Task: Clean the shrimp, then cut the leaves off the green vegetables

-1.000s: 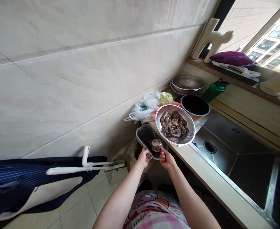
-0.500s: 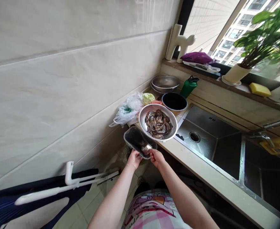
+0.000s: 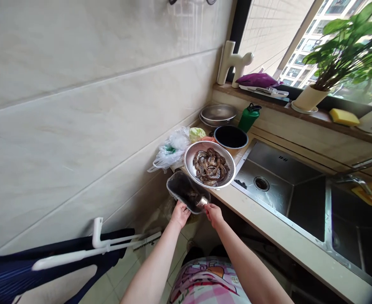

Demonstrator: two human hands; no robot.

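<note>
My right hand (image 3: 214,215) grips a small silver sink strainer (image 3: 202,201), tilted over the mouth of a dark trash bin (image 3: 178,185). With its fingers at the near rim, my left hand (image 3: 180,214) holds the bin, which hangs in front of the counter corner. The bin's inside is dark, so its contents are hard to make out. Just above it on the counter's edge sits a metal colander (image 3: 188,157) with many raw shrimp (image 3: 211,166) in it.
Behind the colander stand a dark pot (image 3: 231,136), metal bowls (image 3: 219,113), a green bottle (image 3: 249,118), a cabbage (image 3: 197,134) and a plastic bag (image 3: 173,145). A steel double sink (image 3: 287,166) lies right. A white-handled rack (image 3: 100,245) is lower left.
The strainer and my right hand have shifted slightly right and down, and the strainer's angle has changed. My left hand stays at the bin's rim. The view has tilted a little.
</note>
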